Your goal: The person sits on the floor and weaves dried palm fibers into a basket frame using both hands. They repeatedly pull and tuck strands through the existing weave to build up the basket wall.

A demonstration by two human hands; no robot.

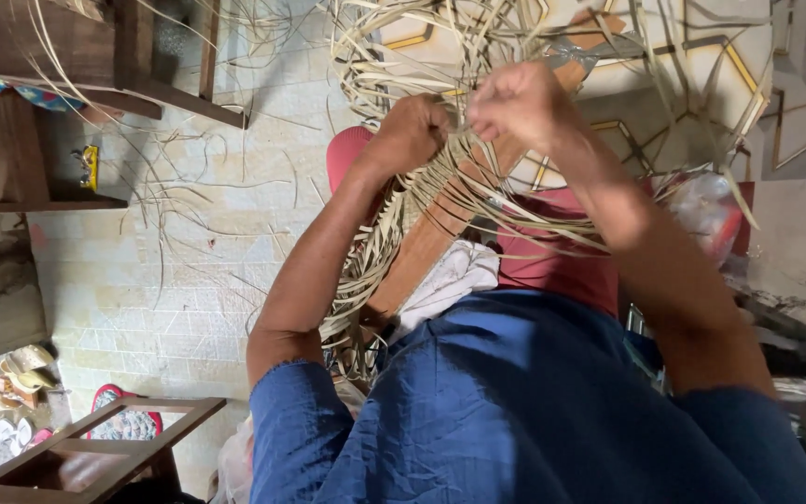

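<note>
At 12 o'clock of the view, both hands close on pale strips: left hand point(412, 131) presses the woven mat point(375, 252), right hand point(515, 101) pinches loose strips point(478, 37). They look light, springy, probably brittle; best gripped near the weave, over the wooden board point(422, 247).

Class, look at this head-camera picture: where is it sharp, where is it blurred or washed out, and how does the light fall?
Head view: soft, even daylight with no hard shadows; the left hand is fairly sharp, the right hand slightly motion-blurred; the pale strips wash out near the top against the bright patterned floor; the blue garment shows clear folds.
</note>
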